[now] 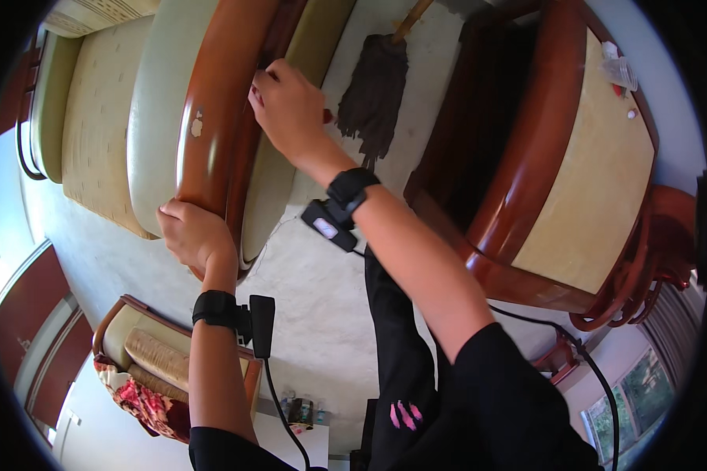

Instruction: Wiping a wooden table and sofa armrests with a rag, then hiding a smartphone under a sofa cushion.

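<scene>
My left hand (195,235) is curled over the near end of a sofa's glossy brown wooden armrest (212,135), whose top has a chipped pale patch. Farther along it, my right hand (288,112) has its fingers bent at the armrest's inner side; the fingertips are partly hidden, and whether they hold something cannot be told. A small reddish-brown rounded end (328,116) shows beside this hand. Pale green padding (165,118) lies along the armrest's left. Both wrists wear black straps with small cabled devices.
A dark mop head (377,88) on a wooden handle (413,20) lies on the grey floor. At right stands a wooden table (589,194) with a cream top, bearing clear plastic cups (620,73). A second sofa (153,347) with a floral cloth (132,400) stands lower left.
</scene>
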Available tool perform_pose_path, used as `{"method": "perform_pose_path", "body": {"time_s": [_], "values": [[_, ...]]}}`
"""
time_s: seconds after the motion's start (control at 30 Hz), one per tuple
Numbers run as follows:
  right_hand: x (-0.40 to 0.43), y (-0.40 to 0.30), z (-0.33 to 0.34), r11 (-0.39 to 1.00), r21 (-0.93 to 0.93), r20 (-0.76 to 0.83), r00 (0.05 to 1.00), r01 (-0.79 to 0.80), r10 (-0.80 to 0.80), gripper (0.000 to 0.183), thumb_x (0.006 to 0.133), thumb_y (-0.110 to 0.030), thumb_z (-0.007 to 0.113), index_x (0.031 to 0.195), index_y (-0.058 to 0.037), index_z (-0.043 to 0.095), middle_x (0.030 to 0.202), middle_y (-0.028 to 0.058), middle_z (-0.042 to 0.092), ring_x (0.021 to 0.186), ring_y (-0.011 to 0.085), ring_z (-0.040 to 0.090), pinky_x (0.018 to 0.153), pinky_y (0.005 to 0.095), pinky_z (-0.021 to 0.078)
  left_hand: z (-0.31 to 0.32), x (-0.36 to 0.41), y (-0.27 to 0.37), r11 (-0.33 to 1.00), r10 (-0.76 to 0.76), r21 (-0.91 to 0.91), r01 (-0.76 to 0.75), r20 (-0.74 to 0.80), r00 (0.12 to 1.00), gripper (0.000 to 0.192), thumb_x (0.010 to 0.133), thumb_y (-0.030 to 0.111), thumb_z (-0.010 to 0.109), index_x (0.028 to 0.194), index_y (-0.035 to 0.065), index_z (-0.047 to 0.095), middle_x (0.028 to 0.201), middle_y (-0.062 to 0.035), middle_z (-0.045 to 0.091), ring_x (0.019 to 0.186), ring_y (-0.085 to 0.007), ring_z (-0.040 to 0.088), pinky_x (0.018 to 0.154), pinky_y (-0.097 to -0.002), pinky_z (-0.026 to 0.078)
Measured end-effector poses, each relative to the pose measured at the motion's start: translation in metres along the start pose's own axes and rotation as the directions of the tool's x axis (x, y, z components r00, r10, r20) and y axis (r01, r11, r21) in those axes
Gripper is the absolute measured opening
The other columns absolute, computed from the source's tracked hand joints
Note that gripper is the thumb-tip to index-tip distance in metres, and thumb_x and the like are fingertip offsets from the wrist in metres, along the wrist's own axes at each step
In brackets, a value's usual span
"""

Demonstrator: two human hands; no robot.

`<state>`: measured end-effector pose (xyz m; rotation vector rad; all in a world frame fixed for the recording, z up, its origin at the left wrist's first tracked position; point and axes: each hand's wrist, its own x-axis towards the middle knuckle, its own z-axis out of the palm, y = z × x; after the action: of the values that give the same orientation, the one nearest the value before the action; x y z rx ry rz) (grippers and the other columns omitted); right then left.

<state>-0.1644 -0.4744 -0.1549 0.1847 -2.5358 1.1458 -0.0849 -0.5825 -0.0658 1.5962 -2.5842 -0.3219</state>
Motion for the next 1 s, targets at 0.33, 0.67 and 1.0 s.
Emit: {"method": "perform_pose_path", "body": {"time_s": [0.33,0.67,1.0], "values": [[0.018,-0.003,0.004,0.964,0.156,-0.075,0.970,-0.216,0.229,0.006,0.072,-0.004,0.062,0.077,-0.0047,0.060,0.077,0.0125,0.057,0.070,0.0338,0.058,0.062,0.0412,0.0478,0.001,0.003,0.000,1.000,0.026,-0.014,-0.026,-0.042,0.999,0.048,0.090,0.035,0.024,0.100,0.0064,0.061,0.100,-0.0208,0.063,0.095,-0.0412,0.057,0.084,-0.0499,0.042],[0.083,0.066,-0.010,0.952,0.245,-0.145,0.964,-0.184,0.224,0.011,0.074,-0.015,0.066,0.083,-0.0087,0.065,0.076,0.0095,0.059,0.071,0.0294,0.060,0.062,0.0386,0.0478,0.004,-0.004,0.003,0.998,0.017,-0.062,-0.020,-0.050,0.999,0.047,0.090,0.035,0.024,0.098,0.0054,0.060,0.100,-0.0208,0.063,0.094,-0.0416,0.057,0.083,-0.0498,0.043],[0.061,0.043,-0.029,0.974,0.173,0.278,0.956,-0.150,0.098,0.013,0.068,-0.011,0.066,0.081,-0.0107,0.070,0.084,0.0060,0.060,0.079,0.0270,0.061,0.068,0.0382,0.0500,0.001,-0.001,-0.001,0.999,0.001,-0.036,-0.001,-0.015,1.000,0.049,0.090,0.037,0.024,0.098,0.0044,0.060,0.101,-0.0206,0.062,0.095,-0.0405,0.057,0.084,-0.0488,0.042]]}}
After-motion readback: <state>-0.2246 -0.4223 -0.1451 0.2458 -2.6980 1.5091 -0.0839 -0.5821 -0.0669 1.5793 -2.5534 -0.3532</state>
